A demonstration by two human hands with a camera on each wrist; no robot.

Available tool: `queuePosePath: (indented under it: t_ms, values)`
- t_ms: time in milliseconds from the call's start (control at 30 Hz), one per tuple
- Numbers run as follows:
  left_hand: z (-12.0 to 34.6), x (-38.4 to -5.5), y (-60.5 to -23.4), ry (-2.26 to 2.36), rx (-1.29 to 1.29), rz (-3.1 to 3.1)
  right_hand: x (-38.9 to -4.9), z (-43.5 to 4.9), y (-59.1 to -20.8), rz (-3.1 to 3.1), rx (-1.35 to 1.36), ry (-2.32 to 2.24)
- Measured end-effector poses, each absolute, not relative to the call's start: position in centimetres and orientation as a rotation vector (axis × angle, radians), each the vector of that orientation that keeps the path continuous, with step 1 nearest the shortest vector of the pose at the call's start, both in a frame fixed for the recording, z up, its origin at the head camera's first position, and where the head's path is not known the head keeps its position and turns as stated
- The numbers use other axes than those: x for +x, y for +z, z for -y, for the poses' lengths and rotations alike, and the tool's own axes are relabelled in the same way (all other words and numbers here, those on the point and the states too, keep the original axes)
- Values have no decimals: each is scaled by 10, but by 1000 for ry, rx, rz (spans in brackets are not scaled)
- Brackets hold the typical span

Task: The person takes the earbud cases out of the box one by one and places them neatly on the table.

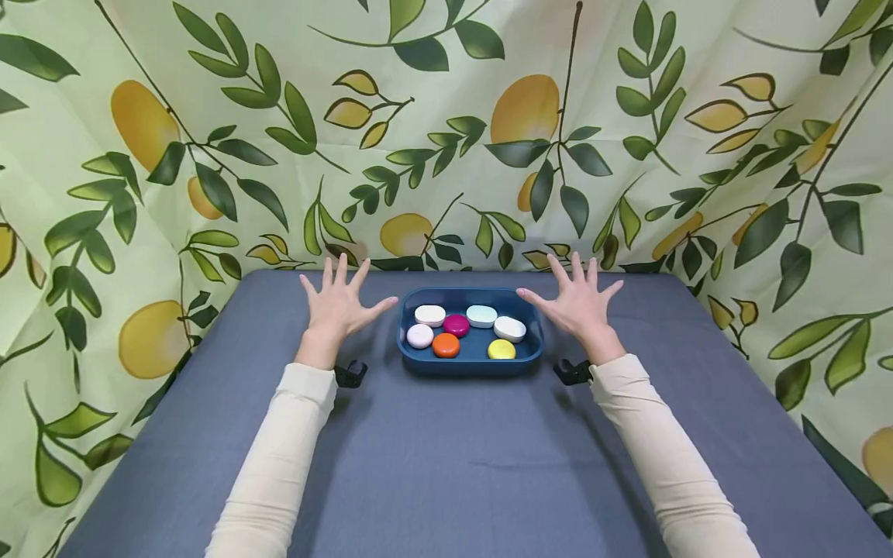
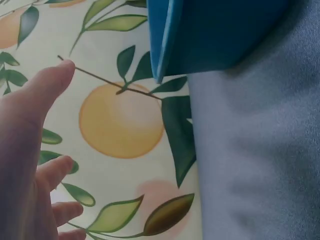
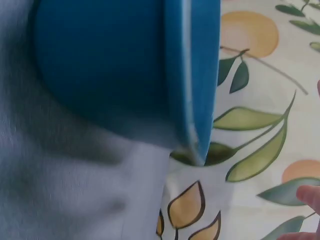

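A dark blue rectangular tray [image 1: 470,368] with rounded corners stands toward the back of the table. Several smooth rounded pieces lie in it: a magenta one [image 1: 456,325], an orange one [image 1: 446,346], a yellow one [image 1: 501,349], a pale pink one [image 1: 420,335], and white or pale blue ovals such as the pale blue piece [image 1: 481,316]. My left hand [image 1: 340,304] is left of the tray, fingers spread, holding nothing. On the other side, my right hand [image 1: 579,302] also has its fingers spread and nothing in it; its thumb overlaps the tray's right rim in the head view.
A grey-blue cloth covers the table [image 1: 474,480]. Behind and at both sides hangs a curtain [image 1: 446,139] printed with leaves and yellow fruit. A black strap mount [image 1: 351,374] sits at the left wrist, and another black mount [image 1: 572,372] at the right.
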State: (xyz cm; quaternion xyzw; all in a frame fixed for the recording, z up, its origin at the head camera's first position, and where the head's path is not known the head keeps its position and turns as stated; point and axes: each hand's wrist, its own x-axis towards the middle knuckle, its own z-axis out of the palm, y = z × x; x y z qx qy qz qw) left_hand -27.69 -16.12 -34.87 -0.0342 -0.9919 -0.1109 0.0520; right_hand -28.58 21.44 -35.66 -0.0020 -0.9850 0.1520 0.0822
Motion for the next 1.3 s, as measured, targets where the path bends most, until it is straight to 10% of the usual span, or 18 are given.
queuePosePath:
  t_ms: [1300]
  values:
    - [145,-240,-416,-1630,-432,2895,-278,-101,-401,3006,796,1201]
